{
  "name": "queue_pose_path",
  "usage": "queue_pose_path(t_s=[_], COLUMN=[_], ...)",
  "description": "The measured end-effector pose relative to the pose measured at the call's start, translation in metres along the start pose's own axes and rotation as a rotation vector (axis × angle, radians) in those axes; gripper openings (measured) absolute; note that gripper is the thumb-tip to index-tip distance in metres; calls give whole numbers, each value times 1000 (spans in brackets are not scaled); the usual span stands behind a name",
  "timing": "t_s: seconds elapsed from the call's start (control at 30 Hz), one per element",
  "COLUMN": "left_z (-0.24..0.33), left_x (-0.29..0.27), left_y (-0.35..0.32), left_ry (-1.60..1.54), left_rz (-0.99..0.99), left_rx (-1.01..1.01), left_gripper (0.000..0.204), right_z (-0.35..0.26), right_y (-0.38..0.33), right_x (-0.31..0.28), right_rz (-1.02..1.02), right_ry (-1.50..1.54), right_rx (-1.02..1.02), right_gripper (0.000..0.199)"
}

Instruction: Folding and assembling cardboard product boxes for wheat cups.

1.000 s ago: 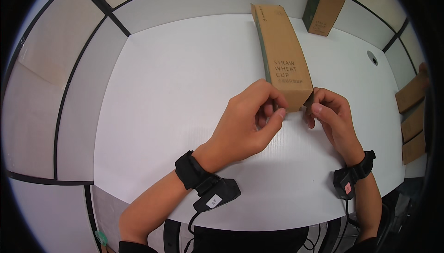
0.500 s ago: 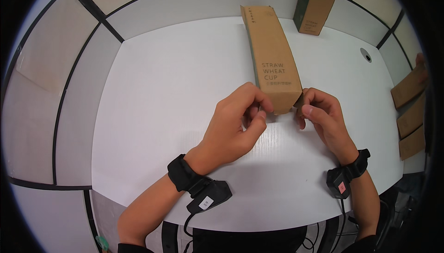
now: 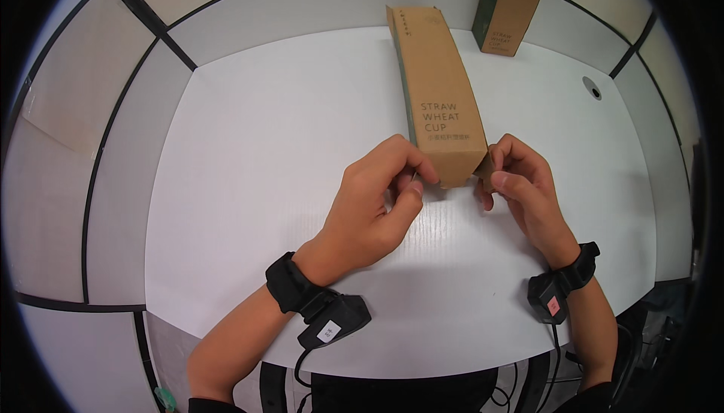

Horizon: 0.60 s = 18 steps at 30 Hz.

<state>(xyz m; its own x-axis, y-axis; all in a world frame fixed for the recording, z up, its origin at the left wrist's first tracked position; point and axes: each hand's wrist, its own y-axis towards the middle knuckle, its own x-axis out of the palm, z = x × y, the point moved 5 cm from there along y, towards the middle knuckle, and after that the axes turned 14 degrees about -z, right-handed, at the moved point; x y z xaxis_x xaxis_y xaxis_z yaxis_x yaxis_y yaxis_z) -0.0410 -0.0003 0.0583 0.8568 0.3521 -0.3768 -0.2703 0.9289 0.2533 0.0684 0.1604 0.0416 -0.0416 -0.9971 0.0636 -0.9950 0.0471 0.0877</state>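
Observation:
A long brown cardboard box with a green side and dark print lies on the white table, its near end toward me. The near end flap hangs slightly loose. At that end's left corner, my left hand is closed, thumb and forefinger pinched on what looks like a thin side flap, mostly hidden by the fingers. My right hand pinches a small brown side flap at the right corner between thumb and fingers. The inside of the box is not visible.
A second brown and green box stands upright at the back right. Low white partitions with black trim surround the table. A round cable grommet sits at the right. Black devices with cables are strapped to both wrists.
Both hands keep nearly the same hold at the box's near end. The view has shifted slightly. Several brown boxes and part of a hand at the far right edge are out of sight now.

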Motion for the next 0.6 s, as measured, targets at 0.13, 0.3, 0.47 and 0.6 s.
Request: queue_pose_path(t_s=[0.13, 0.3, 0.47, 0.6], left_z=[3, 4, 1, 1], left_x=[0, 0, -3, -12], left_y=[0, -1, -2, -6], left_ry=[8, 11, 22, 54], left_rz=[5, 7, 99, 201], left_rx=[2, -6, 16, 31], left_gripper=[12, 11, 11, 10], right_z=[1, -1, 1, -2], right_y=[-1, -1, 5, 18], right_x=[0, 1, -1, -5], right_rz=[-22, -14, 15, 61], right_ry=[10, -6, 35, 115], right_rx=[-8, -9, 23, 28], right_gripper=[13, 15, 17, 27])
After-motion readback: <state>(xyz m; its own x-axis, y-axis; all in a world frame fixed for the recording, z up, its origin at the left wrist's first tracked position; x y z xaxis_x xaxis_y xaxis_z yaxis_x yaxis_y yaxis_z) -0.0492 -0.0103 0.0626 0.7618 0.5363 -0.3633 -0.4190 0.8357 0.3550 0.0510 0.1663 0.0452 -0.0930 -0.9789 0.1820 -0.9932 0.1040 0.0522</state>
